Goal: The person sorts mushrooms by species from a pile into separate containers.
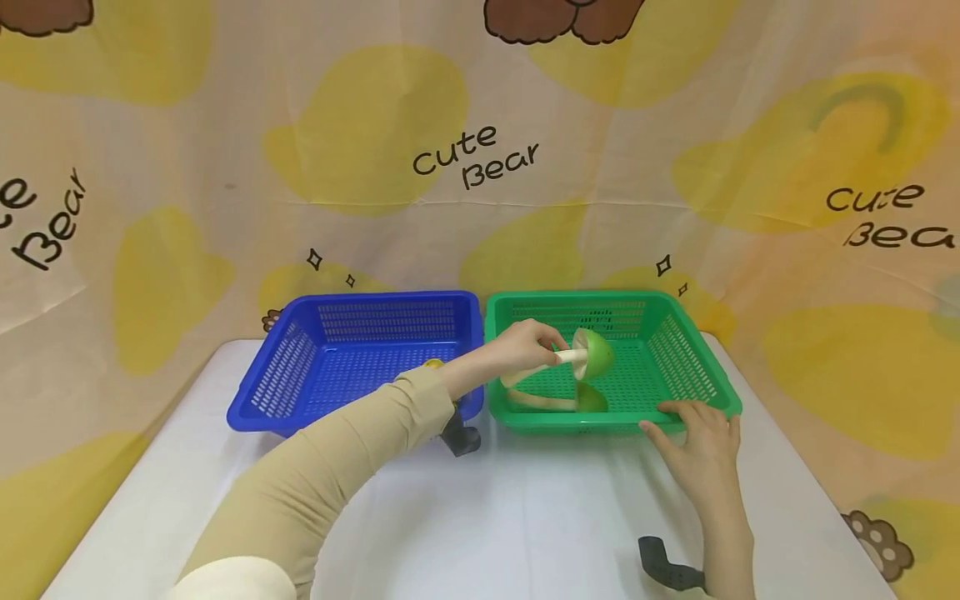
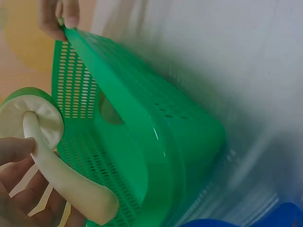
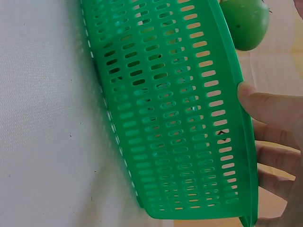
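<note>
My left hand (image 1: 525, 346) pinches the pale stem of a toy mushroom (image 1: 597, 354) with a green cap, above the green basket (image 1: 660, 367). In the left wrist view this mushroom (image 2: 71, 182) lies across the fingers, its stem end pointing away from the palm. Under it, a second green-capped mushroom (image 1: 542, 402) lies in the basket near the front wall. My right hand (image 1: 701, 446) grips the basket's front rim near the right corner, thumb outside. The right wrist view shows that thumb on the rim and a green cap (image 3: 246, 23) beyond it.
A blue basket (image 1: 247, 408) stands left of the green one, with a small yellow thing (image 1: 433, 363) partly hidden behind the left forearm. Both stand on a white table (image 1: 525, 517) before a patterned cloth (image 1: 480, 233). Black wrist mounts (image 1: 461, 437) stick out by each arm.
</note>
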A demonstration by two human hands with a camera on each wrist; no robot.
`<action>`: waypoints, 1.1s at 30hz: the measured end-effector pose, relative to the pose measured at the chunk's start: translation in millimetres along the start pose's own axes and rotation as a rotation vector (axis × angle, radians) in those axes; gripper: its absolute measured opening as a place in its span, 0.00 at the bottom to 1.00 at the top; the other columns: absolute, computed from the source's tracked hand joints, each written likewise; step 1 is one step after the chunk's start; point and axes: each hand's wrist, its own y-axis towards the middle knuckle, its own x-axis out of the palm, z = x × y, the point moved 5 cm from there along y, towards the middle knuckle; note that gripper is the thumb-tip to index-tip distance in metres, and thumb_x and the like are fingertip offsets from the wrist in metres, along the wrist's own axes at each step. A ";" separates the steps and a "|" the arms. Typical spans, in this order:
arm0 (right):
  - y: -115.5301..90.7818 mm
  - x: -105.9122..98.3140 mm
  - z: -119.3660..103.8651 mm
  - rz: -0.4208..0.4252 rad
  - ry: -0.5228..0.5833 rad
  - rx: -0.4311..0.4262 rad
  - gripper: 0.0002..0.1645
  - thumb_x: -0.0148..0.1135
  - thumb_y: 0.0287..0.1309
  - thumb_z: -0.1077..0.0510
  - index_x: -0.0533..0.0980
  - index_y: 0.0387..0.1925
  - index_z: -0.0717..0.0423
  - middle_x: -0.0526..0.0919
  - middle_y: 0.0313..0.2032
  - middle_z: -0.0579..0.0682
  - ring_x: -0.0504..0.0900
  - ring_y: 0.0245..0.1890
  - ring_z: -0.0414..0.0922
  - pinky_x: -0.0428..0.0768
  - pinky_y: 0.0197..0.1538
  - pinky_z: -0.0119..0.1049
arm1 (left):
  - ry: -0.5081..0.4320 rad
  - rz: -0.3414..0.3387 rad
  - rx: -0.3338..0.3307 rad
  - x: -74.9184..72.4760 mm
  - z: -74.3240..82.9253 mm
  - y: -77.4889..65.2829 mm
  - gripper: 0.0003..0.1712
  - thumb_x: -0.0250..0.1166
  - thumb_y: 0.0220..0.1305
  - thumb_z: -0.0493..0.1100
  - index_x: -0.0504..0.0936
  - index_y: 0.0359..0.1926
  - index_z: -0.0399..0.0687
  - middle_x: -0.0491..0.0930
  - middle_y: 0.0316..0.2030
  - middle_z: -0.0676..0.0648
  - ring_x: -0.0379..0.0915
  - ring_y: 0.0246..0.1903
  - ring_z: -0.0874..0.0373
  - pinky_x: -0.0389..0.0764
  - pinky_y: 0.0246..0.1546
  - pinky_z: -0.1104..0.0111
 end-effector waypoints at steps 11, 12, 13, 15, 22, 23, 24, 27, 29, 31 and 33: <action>-1.5 -1.2 -0.2 0.000 0.005 -0.009 0.21 0.70 0.53 0.53 0.77 0.45 0.62 0.77 0.50 0.67 0.64 0.58 0.68 0.39 0.65 0.76 | 0.017 -0.076 -0.218 16.4 -15.8 39.7 0.15 0.60 0.66 0.41 0.82 0.53 0.53 0.75 0.58 0.45 0.73 0.50 0.52 0.77 0.39 0.61; -1.6 -1.4 -0.1 0.003 0.006 -0.011 0.21 0.70 0.53 0.54 0.77 0.45 0.62 0.77 0.50 0.67 0.64 0.58 0.68 0.38 0.65 0.76 | 0.013 -0.080 -0.228 18.0 -16.3 42.0 0.15 0.60 0.66 0.41 0.82 0.53 0.52 0.76 0.57 0.46 0.74 0.50 0.52 0.77 0.40 0.60; -1.6 -1.5 -0.1 0.006 0.007 -0.013 0.21 0.70 0.53 0.54 0.78 0.45 0.62 0.77 0.49 0.67 0.65 0.58 0.68 0.39 0.65 0.76 | 0.014 -0.082 -0.234 19.6 -16.6 44.0 0.16 0.59 0.66 0.41 0.82 0.53 0.52 0.76 0.57 0.46 0.74 0.50 0.52 0.77 0.41 0.59; -1.7 -1.3 0.3 0.009 0.008 -0.014 0.21 0.70 0.53 0.54 0.78 0.45 0.62 0.78 0.49 0.67 0.65 0.57 0.67 0.38 0.65 0.76 | 0.030 -0.082 -0.232 22.5 -16.5 47.3 0.16 0.59 0.66 0.40 0.82 0.54 0.51 0.76 0.57 0.45 0.74 0.50 0.51 0.78 0.42 0.59; -0.8 -1.1 0.8 0.017 0.013 -0.020 0.20 0.70 0.53 0.54 0.78 0.45 0.61 0.78 0.49 0.66 0.65 0.57 0.67 0.38 0.65 0.76 | 0.117 -0.062 -0.229 30.4 -20.9 55.3 0.17 0.57 0.67 0.39 0.81 0.54 0.49 0.77 0.57 0.45 0.76 0.44 0.54 0.78 0.37 0.67; -0.4 -1.2 0.7 0.017 0.013 -0.021 0.20 0.70 0.53 0.54 0.77 0.45 0.61 0.78 0.49 0.66 0.65 0.57 0.67 0.38 0.66 0.76 | 0.128 -0.060 -0.230 31.2 -21.8 55.6 0.17 0.57 0.67 0.39 0.81 0.55 0.49 0.77 0.57 0.45 0.76 0.44 0.54 0.78 0.37 0.68; -0.3 -1.2 0.7 0.017 0.013 -0.022 0.20 0.70 0.53 0.54 0.77 0.44 0.61 0.78 0.49 0.66 0.65 0.57 0.67 0.38 0.65 0.76 | 0.133 -0.058 -0.234 31.8 -22.6 55.6 0.18 0.57 0.67 0.38 0.80 0.56 0.48 0.78 0.56 0.45 0.76 0.43 0.54 0.78 0.36 0.69; 0.5 -1.2 0.2 0.022 0.014 -0.026 0.20 0.70 0.53 0.54 0.77 0.44 0.61 0.78 0.48 0.66 0.65 0.57 0.67 0.39 0.65 0.76 | 0.142 -0.046 -0.240 32.6 -23.8 55.0 0.18 0.56 0.67 0.38 0.80 0.56 0.47 0.79 0.54 0.44 0.76 0.40 0.55 0.78 0.35 0.70; 0.4 -1.0 0.0 0.025 0.016 -0.029 0.20 0.70 0.52 0.55 0.78 0.44 0.61 0.78 0.48 0.66 0.65 0.57 0.67 0.39 0.65 0.76 | 0.151 -0.042 -0.245 33.0 -24.7 54.4 0.18 0.55 0.67 0.39 0.80 0.56 0.46 0.80 0.53 0.45 0.76 0.39 0.56 0.78 0.35 0.71; 0.2 -0.9 -0.3 0.026 0.019 -0.028 0.20 0.70 0.52 0.55 0.78 0.44 0.62 0.78 0.48 0.66 0.65 0.56 0.67 0.39 0.65 0.76 | 0.160 -0.046 -0.245 33.9 -25.7 54.1 0.18 0.55 0.67 0.38 0.80 0.56 0.46 0.80 0.52 0.45 0.74 0.36 0.58 0.77 0.34 0.72; -0.1 -0.8 -0.4 0.027 0.020 -0.026 0.20 0.70 0.52 0.55 0.78 0.44 0.61 0.78 0.48 0.66 0.65 0.56 0.66 0.39 0.65 0.77 | 0.178 -0.068 -0.245 35.2 -27.2 54.0 0.19 0.54 0.68 0.38 0.79 0.57 0.45 0.80 0.52 0.44 0.72 0.32 0.59 0.75 0.31 0.73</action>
